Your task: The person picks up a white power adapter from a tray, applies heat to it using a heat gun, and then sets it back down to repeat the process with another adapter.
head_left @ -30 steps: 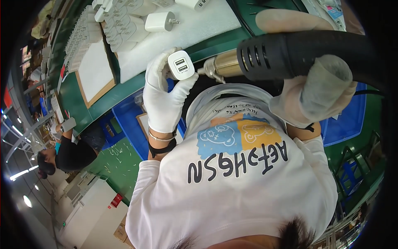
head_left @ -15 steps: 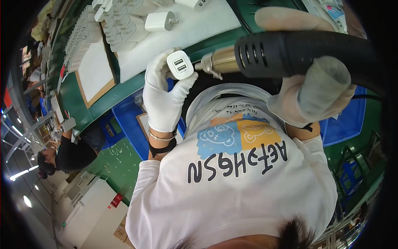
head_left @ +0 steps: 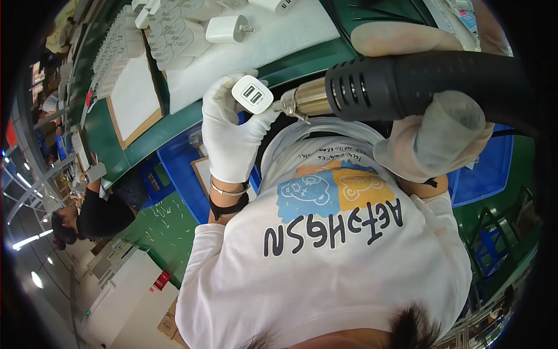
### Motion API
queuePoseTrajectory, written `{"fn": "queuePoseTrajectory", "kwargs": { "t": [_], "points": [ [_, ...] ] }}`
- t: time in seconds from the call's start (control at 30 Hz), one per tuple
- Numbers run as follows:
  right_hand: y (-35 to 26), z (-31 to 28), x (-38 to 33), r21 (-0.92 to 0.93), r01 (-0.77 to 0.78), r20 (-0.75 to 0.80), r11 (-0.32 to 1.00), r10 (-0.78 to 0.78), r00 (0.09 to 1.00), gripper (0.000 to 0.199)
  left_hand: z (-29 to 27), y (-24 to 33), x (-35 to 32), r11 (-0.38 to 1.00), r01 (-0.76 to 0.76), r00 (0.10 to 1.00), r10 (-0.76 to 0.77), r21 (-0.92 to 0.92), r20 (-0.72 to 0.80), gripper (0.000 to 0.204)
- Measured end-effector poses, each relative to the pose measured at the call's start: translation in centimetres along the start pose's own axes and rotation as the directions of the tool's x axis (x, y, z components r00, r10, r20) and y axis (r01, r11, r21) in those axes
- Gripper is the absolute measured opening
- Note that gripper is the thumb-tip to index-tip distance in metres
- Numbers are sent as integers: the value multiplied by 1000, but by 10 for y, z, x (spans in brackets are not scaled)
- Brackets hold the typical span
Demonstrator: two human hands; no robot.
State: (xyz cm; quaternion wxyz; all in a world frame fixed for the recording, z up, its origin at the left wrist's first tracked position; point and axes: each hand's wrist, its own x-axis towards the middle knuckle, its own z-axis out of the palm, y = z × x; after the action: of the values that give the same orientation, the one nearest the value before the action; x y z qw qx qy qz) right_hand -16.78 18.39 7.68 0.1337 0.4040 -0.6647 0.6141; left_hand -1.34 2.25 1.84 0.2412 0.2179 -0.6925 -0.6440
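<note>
Between the gloved fingers of my left hand (head_left: 231, 142) is a white two-port USB charger (head_left: 263, 106), its port face turned up. The fingers and thumb are closed around its sides. My right hand (head_left: 415, 142), gloved with covers on some fingertips, is wrapped around a black hot air gun (head_left: 401, 75). The metal nozzle (head_left: 308, 99) points left at the charger's near right edge, close beside my left thumb. Whether the nozzle tip touches the charger I cannot tell.
Several white chargers (head_left: 226, 29) stand and lie on a white foam sheet (head_left: 279, 35) on the green bench. A wood-edged white board (head_left: 135, 96) lies left of it. Blue bins (head_left: 180, 166) sit below the bench edge. Another person (head_left: 107, 218) works at far left.
The hot air gun has come slightly nearer to me, its nozzle now lower along the charger's edge. The charger has turned a little in my left hand.
</note>
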Motion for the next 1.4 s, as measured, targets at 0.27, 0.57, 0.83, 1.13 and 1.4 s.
{"fn": "queuePoseTrajectory", "kwargs": {
  "t": [0.27,0.57,0.83,1.13,1.4],
  "points": [
    [-2,9,5,14,-4,12,1000,4,1000,69,-2,1,2,954,-86,996,85,288,17,63],
    [-5,8,5,29,-19,36,999,18,999,65,-3,0,2,922,-135,991,134,362,27,63],
    [-7,8,5,45,-30,61,999,28,998,62,-3,-1,2,887,-150,987,162,437,11,62],
    [3,5,2,61,21,100,998,-27,995,62,-2,-3,2,930,-117,990,135,347,-28,58],
    [10,1,1,63,75,133,995,-83,988,62,-5,-5,5,878,-234,970,242,419,34,55]
  ]
}}
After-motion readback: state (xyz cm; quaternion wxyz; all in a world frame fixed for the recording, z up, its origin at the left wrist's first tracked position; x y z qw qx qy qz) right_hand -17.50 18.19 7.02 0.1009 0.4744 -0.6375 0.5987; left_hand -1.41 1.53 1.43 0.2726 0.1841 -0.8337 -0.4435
